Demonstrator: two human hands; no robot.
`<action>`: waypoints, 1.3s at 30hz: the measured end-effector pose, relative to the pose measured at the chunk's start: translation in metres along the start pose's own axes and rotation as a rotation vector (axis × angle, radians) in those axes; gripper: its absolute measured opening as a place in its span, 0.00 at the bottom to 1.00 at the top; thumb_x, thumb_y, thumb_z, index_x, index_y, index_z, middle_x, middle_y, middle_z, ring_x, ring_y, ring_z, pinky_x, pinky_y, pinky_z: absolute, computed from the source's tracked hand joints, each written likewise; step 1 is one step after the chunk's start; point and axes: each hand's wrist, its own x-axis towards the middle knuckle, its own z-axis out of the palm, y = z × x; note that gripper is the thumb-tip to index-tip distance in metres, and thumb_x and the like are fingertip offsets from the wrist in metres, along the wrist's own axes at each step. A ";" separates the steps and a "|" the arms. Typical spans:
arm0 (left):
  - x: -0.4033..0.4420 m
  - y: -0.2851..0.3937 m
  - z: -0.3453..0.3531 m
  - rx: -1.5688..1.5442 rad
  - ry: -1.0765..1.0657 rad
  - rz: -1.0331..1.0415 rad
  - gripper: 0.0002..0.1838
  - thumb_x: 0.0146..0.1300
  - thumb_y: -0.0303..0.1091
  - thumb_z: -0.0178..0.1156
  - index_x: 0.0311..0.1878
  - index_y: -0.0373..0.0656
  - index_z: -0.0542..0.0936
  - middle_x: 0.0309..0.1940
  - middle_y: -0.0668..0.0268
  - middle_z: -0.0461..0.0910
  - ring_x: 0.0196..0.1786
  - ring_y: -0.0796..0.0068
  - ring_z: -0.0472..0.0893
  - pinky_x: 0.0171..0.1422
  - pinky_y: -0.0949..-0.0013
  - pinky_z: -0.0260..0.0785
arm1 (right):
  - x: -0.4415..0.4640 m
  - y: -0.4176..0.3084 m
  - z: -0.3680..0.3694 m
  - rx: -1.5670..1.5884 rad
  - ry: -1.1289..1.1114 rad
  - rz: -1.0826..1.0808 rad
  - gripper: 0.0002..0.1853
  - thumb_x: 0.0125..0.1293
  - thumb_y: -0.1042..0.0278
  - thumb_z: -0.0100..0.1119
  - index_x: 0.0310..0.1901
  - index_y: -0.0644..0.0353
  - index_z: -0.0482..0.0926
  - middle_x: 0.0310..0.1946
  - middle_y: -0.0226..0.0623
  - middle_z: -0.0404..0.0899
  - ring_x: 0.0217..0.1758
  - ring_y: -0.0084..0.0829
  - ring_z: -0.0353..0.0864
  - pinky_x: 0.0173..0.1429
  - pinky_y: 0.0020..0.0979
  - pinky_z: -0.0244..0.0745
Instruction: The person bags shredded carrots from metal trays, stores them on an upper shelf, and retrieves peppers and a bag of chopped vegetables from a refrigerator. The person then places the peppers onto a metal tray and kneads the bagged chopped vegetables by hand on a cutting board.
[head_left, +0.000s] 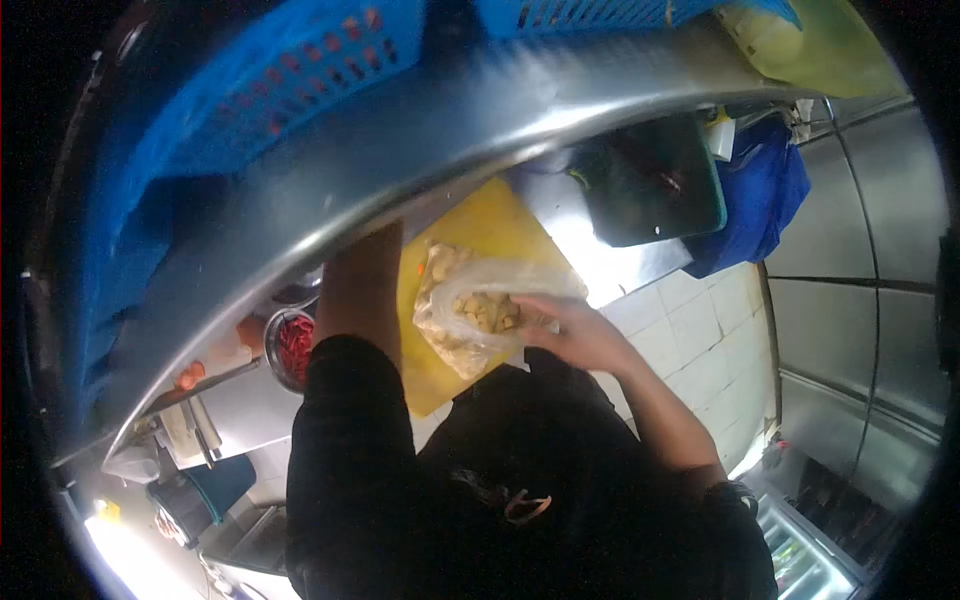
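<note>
A clear plastic bag (455, 352) lies on a yellow cutting board (490, 215), its mouth open. Pale, light-brown chunks (487, 312) show inside it. My right hand (570, 335) is at the right side of the bag's mouth, with the film between thumb and fingers. My left forearm reaches up along the board's left edge and passes under the metal shelf, which hides my left hand.
A steel shelf (420, 130) with blue baskets (290, 90) crosses above the board. Left of my forearm stands a metal bowl of red pieces (292, 348), near knives (203, 428). A dark green container (655, 190) and blue bag (765, 200) are at the right.
</note>
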 end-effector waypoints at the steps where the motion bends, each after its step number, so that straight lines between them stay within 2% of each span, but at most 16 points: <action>1: -0.002 0.009 -0.005 0.080 -0.015 0.058 0.10 0.63 0.35 0.50 0.36 0.41 0.76 0.31 0.61 0.78 0.32 0.63 0.78 0.39 0.64 0.71 | 0.005 0.004 0.003 -0.035 0.006 -0.012 0.24 0.61 0.62 0.60 0.58 0.56 0.70 0.53 0.44 0.74 0.54 0.37 0.74 0.59 0.32 0.67; 2: -0.009 0.025 -0.009 0.129 -0.029 0.135 0.10 0.63 0.35 0.49 0.35 0.40 0.77 0.31 0.61 0.78 0.32 0.63 0.78 0.40 0.64 0.71 | 0.010 0.007 0.006 -0.099 0.089 -0.094 0.22 0.62 0.60 0.58 0.57 0.57 0.72 0.49 0.45 0.77 0.52 0.38 0.76 0.56 0.33 0.69; 4: -0.044 0.079 -0.026 -0.061 -0.156 0.285 0.10 0.63 0.35 0.49 0.34 0.40 0.77 0.31 0.61 0.78 0.33 0.63 0.78 0.41 0.63 0.71 | 0.021 -0.006 -0.003 -0.094 -0.035 0.148 0.19 0.63 0.60 0.56 0.54 0.59 0.74 0.45 0.46 0.79 0.48 0.39 0.78 0.54 0.35 0.70; 5: -0.077 0.109 -0.035 -0.219 -0.341 0.315 0.10 0.63 0.35 0.49 0.34 0.40 0.77 0.31 0.61 0.79 0.33 0.62 0.78 0.41 0.63 0.71 | 0.026 -0.011 -0.006 -0.095 -0.096 0.265 0.18 0.64 0.60 0.55 0.52 0.60 0.75 0.43 0.46 0.80 0.47 0.40 0.79 0.52 0.35 0.71; 6: -0.110 0.131 -0.043 -0.307 -0.622 0.345 0.10 0.63 0.35 0.49 0.33 0.40 0.77 0.31 0.61 0.79 0.33 0.62 0.78 0.42 0.62 0.71 | 0.031 0.012 0.005 -0.138 0.048 0.114 0.16 0.65 0.61 0.51 0.47 0.62 0.76 0.37 0.48 0.80 0.42 0.42 0.80 0.48 0.37 0.72; 8: -0.171 0.134 -0.047 -0.298 -1.111 0.379 0.11 0.64 0.34 0.49 0.32 0.39 0.77 0.30 0.61 0.79 0.33 0.62 0.78 0.43 0.62 0.71 | 0.043 0.011 0.005 -0.127 0.085 0.039 0.16 0.63 0.60 0.50 0.45 0.62 0.77 0.37 0.51 0.79 0.43 0.47 0.78 0.48 0.40 0.71; 10: -0.195 0.084 -0.032 0.411 -1.085 0.413 0.11 0.59 0.33 0.52 0.40 0.40 0.79 0.36 0.53 0.80 0.39 0.59 0.80 0.45 0.59 0.72 | 0.050 0.005 0.004 -0.144 0.028 -0.015 0.15 0.63 0.61 0.48 0.41 0.62 0.78 0.37 0.51 0.78 0.44 0.50 0.77 0.49 0.44 0.70; 13: -0.219 0.066 -0.040 0.520 -0.748 0.344 0.09 0.54 0.33 0.57 0.38 0.41 0.79 0.36 0.54 0.79 0.40 0.51 0.78 0.46 0.55 0.70 | 0.060 0.022 0.029 -0.438 0.008 0.020 0.14 0.63 0.63 0.46 0.42 0.61 0.77 0.37 0.51 0.79 0.43 0.50 0.78 0.49 0.45 0.71; 16: -0.232 0.055 -0.029 0.550 -0.574 0.392 0.12 0.54 0.36 0.59 0.40 0.43 0.78 0.36 0.55 0.80 0.40 0.53 0.79 0.45 0.54 0.70 | 0.070 0.040 0.041 -0.667 0.060 0.195 0.14 0.62 0.64 0.47 0.45 0.60 0.76 0.39 0.51 0.79 0.43 0.50 0.78 0.47 0.46 0.72; 19: -0.243 0.066 -0.012 0.611 -0.612 0.324 0.15 0.52 0.39 0.61 0.43 0.43 0.78 0.35 0.55 0.80 0.41 0.54 0.79 0.45 0.53 0.70 | 0.065 0.034 0.032 -0.725 0.048 0.047 0.16 0.61 0.63 0.48 0.47 0.60 0.75 0.38 0.52 0.79 0.42 0.49 0.79 0.46 0.46 0.73; 22: -0.235 0.080 -0.008 0.552 -0.651 0.347 0.13 0.51 0.34 0.58 0.40 0.41 0.78 0.37 0.55 0.80 0.41 0.58 0.80 0.43 0.58 0.72 | 0.071 0.062 0.039 -0.645 0.170 -0.089 0.16 0.59 0.61 0.51 0.46 0.60 0.75 0.38 0.52 0.79 0.42 0.48 0.79 0.47 0.45 0.73; 28: -0.237 0.082 0.001 0.624 -0.629 0.339 0.10 0.51 0.33 0.57 0.37 0.41 0.80 0.35 0.55 0.81 0.41 0.57 0.81 0.44 0.57 0.72 | 0.063 0.071 0.041 -0.612 0.201 0.042 0.22 0.55 0.56 0.58 0.49 0.59 0.75 0.41 0.52 0.79 0.44 0.49 0.78 0.50 0.45 0.71; 31: -0.231 0.075 0.010 0.621 -0.710 0.347 0.15 0.49 0.38 0.60 0.41 0.46 0.80 0.36 0.55 0.81 0.41 0.55 0.80 0.45 0.54 0.71 | 0.066 0.072 0.040 -0.611 0.323 -0.093 0.23 0.54 0.56 0.58 0.52 0.55 0.74 0.43 0.50 0.78 0.47 0.48 0.77 0.52 0.44 0.70; 34: -0.229 0.084 0.014 0.616 -0.746 0.286 0.17 0.49 0.43 0.61 0.42 0.48 0.80 0.36 0.55 0.81 0.41 0.56 0.80 0.44 0.55 0.72 | 0.061 0.065 0.031 -0.575 0.198 -0.048 0.23 0.55 0.56 0.57 0.54 0.50 0.74 0.43 0.47 0.79 0.50 0.47 0.75 0.54 0.42 0.69; 37: -0.229 0.086 0.017 0.627 -0.753 0.378 0.19 0.50 0.47 0.62 0.42 0.48 0.81 0.36 0.56 0.81 0.41 0.55 0.80 0.44 0.54 0.71 | 0.052 0.062 0.029 -0.462 0.223 0.022 0.20 0.56 0.60 0.56 0.52 0.48 0.76 0.44 0.46 0.79 0.50 0.46 0.76 0.54 0.42 0.69; 39: -0.228 0.089 0.014 0.554 -0.763 0.329 0.20 0.50 0.50 0.62 0.43 0.49 0.80 0.37 0.56 0.81 0.42 0.55 0.80 0.44 0.54 0.71 | 0.043 0.054 0.027 -0.363 0.262 0.011 0.18 0.56 0.62 0.55 0.49 0.51 0.78 0.43 0.46 0.79 0.48 0.46 0.77 0.53 0.42 0.70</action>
